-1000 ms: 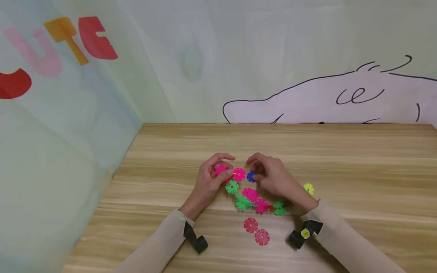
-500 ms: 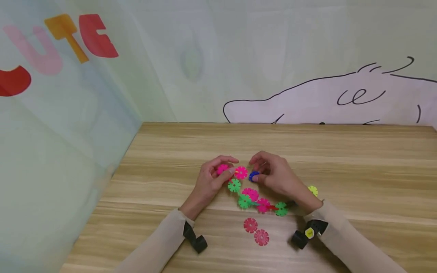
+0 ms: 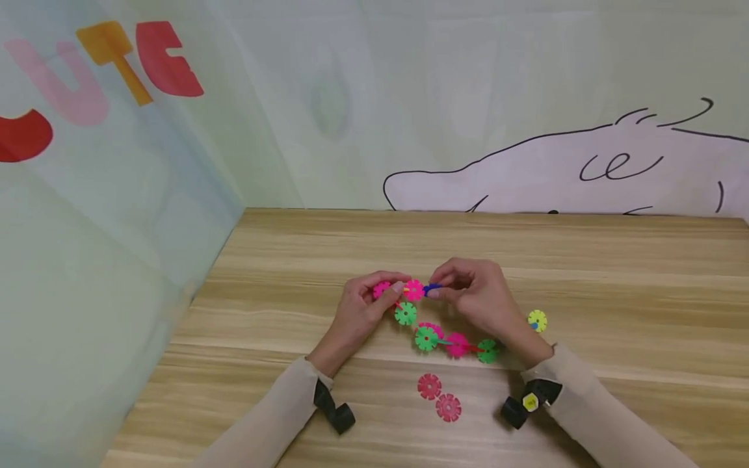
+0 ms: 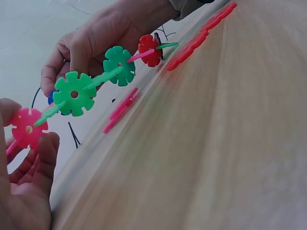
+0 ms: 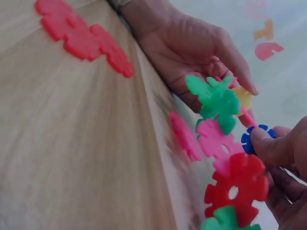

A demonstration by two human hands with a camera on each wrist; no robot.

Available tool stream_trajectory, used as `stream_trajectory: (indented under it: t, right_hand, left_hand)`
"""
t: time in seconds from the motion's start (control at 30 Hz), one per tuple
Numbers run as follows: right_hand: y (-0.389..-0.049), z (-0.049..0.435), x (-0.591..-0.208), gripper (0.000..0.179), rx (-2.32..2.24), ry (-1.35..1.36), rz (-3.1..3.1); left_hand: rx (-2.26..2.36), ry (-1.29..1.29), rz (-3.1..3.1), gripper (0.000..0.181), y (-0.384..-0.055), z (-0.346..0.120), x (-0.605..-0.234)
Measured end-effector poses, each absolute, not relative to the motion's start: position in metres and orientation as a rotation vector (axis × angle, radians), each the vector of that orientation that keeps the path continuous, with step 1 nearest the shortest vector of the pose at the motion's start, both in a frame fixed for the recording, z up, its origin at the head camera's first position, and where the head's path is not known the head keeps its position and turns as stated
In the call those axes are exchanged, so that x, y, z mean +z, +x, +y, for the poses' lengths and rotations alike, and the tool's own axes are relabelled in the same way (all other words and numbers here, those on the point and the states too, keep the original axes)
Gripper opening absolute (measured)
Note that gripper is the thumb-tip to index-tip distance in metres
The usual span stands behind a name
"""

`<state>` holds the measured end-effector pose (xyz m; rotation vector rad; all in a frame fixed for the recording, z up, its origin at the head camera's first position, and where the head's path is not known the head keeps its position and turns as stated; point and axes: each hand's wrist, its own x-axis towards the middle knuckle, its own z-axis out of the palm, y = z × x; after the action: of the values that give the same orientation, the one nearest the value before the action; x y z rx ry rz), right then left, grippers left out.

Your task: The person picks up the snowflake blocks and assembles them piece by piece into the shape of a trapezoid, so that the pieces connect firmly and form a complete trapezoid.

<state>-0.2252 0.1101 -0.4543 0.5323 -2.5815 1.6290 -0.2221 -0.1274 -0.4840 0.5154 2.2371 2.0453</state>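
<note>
My left hand (image 3: 364,305) pinches a pink notched snowflake disc (image 4: 29,128) in a chain of interlocking plastic discs. Another pink disc (image 3: 413,290) sticks out beyond my left thumb. Between thumb and fingers, my right hand (image 3: 478,291) pinches a blue snowflake disc (image 5: 259,138), its edge right at that outer pink disc. From the left hand the chain runs down and right through a green disc (image 3: 405,313), a pink disc (image 3: 457,345) and a red disc (image 5: 236,189). It passes above the table in the wrist views.
Two red-pink discs (image 3: 448,407) lie flat on the wooden table (image 3: 281,260), nearer the front. Loose pink discs (image 4: 120,110) lie under the chain. A yellow disc (image 3: 537,320) shows beside my right forearm. A printed backdrop (image 3: 328,149) stands behind the table.
The blue disc, held in my right hand, has turned edge-on and moved up to the edge of the pink disc. The chain has risen slightly, and the left hand has barely moved.
</note>
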Motion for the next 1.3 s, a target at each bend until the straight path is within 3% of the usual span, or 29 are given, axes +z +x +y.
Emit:
stream_trajectory:
  t: [0.53,1.0,1.13,1.3]
  right_hand:
    - [-0.217,0.095,-0.459,0.030,1.299,0.705,-2.395]
    - [-0.216,0.101,-0.450,0.019,1.237,0.778,-2.451]
    - [-0.197,0.111,-0.449,0.030,1.179,0.783,-2.397]
    - [-0.147,0.130,-0.459,0.023,1.455,0.694,-2.519]
  left_hand:
    - [1.886,0.658,2.304,0.028,-0.222,-0.128,-0.483]
    - [1.779,0.608,2.378,0.029,-0.222,-0.128,-0.483]
    - [1.756,0.556,2.384,0.032,-0.223,-0.127,-0.482]
    - [1.763,0.544,2.360,0.035,-0.223,-0.126,-0.483]
